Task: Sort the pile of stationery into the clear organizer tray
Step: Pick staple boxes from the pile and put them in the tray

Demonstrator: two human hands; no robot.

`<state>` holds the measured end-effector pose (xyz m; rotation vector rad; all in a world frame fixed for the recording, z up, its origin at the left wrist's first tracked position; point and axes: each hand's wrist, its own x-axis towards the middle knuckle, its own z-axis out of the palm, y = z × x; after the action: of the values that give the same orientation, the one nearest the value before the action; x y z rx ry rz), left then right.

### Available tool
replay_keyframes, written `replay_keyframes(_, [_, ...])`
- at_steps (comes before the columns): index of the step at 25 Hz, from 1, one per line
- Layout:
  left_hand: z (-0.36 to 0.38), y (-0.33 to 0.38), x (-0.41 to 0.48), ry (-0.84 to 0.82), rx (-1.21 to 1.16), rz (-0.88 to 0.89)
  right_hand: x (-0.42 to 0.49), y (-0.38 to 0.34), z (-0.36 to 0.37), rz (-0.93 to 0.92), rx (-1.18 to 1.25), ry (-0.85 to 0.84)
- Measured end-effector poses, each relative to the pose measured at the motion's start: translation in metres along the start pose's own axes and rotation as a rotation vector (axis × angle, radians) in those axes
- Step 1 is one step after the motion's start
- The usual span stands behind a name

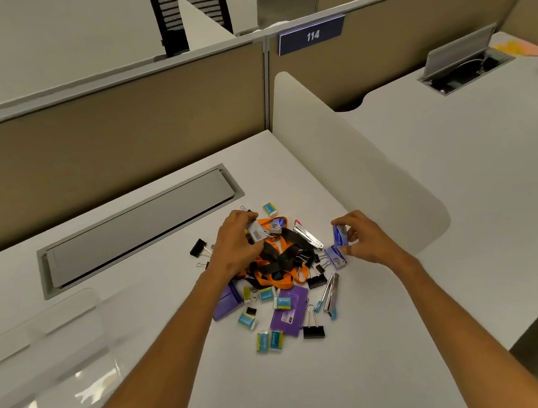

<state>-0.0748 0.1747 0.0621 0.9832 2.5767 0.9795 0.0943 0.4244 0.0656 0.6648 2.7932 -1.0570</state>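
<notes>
Our left hand (236,243) is curled over the far-left side of the stationery pile (277,272), fingers pinched on a small grey box with a barcode label (256,230). Our right hand (365,237) sits at the pile's 3 o'clock edge, thumb and fingers gripping a little blue box (340,236) held upright, just above another blue box (335,256) lying on the desk. Between the two hands there's a tangle of orange and black lanyards (279,261), plus a silver stapler-type tool (307,237) at about 1 o'clock. Toward 6 o'clock the pile spreads out into small teal-and-yellow boxes (269,341), a purple case (289,311), another purple piece (228,301) at 8 o'clock, a black binder clip (314,331) and a metal staple remover (331,293) at 5 o'clock. One more black clip (197,247) sits apart at 10 o'clock. The clear organizer tray (40,357) is well off at 8 to 9 o'clock from the pile, on the white desk (371,379); we can't make out its compartments. At 11 o'clock there's a grey cable hatch (139,229), and a white divider panel (352,164) stands at 2 o'clock.
</notes>
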Motion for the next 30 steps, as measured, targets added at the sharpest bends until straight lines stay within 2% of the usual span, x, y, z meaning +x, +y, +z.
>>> replay_keyframes(4, [0.006,0.002,0.032,-0.162,0.206,0.075,-0.005,0.021,-0.006,0.053,-0.063,-0.066])
replay_keyframes(8, [0.011,0.004,0.052,-0.245,0.236,0.073,-0.007,0.030,0.003,-0.016,-0.101,-0.114])
replay_keyframes(14, [0.021,0.001,0.068,-0.285,0.251,0.004,0.002,0.035,0.025,-0.111,-0.194,-0.203])
replay_keyframes(19, [0.033,0.005,0.078,-0.403,0.309,0.044,0.005,0.033,0.035,-0.131,-0.264,-0.151])
replay_keyframes(25, [0.039,0.009,0.089,-0.560,0.352,0.107,0.009,0.032,0.032,-0.122,-0.207,-0.163])
replay_keyframes(30, [0.040,0.009,0.093,-0.600,0.291,0.126,0.010,0.033,0.034,-0.111,-0.158,-0.144])
